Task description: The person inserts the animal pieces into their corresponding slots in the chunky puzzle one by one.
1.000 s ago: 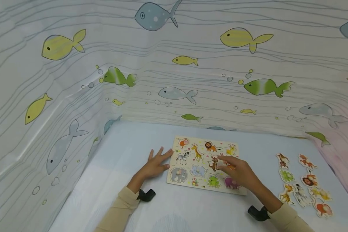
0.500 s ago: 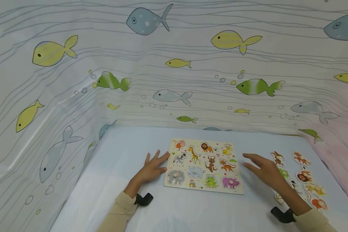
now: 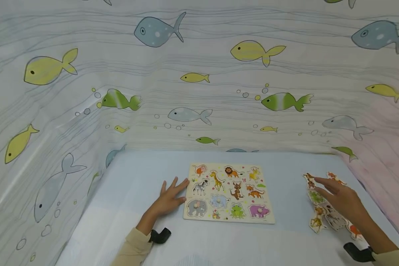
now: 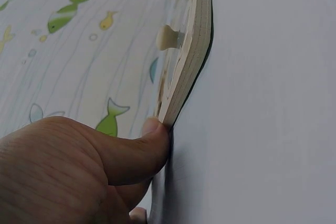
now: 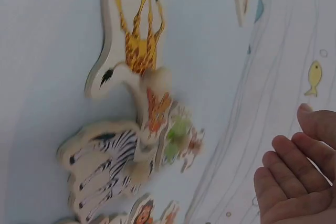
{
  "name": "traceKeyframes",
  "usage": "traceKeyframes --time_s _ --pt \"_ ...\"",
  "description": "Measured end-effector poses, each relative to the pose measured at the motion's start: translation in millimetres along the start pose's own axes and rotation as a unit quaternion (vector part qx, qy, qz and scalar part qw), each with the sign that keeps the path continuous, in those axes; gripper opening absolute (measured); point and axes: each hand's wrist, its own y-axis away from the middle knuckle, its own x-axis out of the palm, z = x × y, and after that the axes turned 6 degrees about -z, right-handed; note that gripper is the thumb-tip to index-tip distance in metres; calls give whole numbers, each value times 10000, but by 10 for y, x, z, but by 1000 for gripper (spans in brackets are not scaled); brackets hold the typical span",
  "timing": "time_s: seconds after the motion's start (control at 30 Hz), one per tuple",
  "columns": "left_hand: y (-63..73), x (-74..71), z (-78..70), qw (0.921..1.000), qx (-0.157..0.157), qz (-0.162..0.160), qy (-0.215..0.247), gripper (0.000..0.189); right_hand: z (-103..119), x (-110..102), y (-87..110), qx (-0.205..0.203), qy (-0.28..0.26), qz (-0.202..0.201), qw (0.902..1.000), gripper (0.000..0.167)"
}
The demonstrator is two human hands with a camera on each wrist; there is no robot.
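Observation:
My left hand (image 3: 167, 199) lies with spread fingers at the left edge of a wooden animal puzzle board (image 3: 229, 220). In the left wrist view, the thumb (image 4: 134, 156) touches the board's corner. An elephant piece (image 3: 197, 208), a blue animal piece (image 3: 218, 201) and a purple hippo piece (image 3: 259, 211) sit in the board. Over the loose pieces at the right is my right hand (image 3: 344, 201), fingers extended and holding nothing. Its fingertips overlap the kangaroo piece (image 3: 309, 180) in the head view. A giraffe piece (image 5: 139, 51) and a zebra piece (image 5: 113, 158), both knobbed, show in the right wrist view.
Beside the kangaroo piece lie a frog piece (image 3: 316, 197), a tiger piece (image 3: 336, 178) and a red monkey piece (image 3: 355, 232), partly behind the right hand. A fish-patterned sheet (image 3: 153, 88) rises behind and left of the pale blue table surface (image 3: 219, 244).
My right hand has moved right, from above the board's kangaroo picture to the loose pieces. The left hand stays at the board's edge. The head view has shifted slightly.

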Motion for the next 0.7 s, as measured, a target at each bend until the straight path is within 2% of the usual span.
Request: traceKeyframes --time_s 0.3,0.43,0.57,0.7 --pt "11 2 30 10000 58 -35 -66 66 -533 -143 58 624 -23 -241 9978 55" --pt "1 22 41 10000 -10 4 -52 65 -752 -156 103 437 24 -377 9983 48" --pt "-3 29 41 10000 0 -33 -15 65 -940 -134 131 106 -248 -561 9981 41" --pt "-9 23 29 9999 101 -47 9 65 -1048 -110 153 110 -379 -425 9983 41"
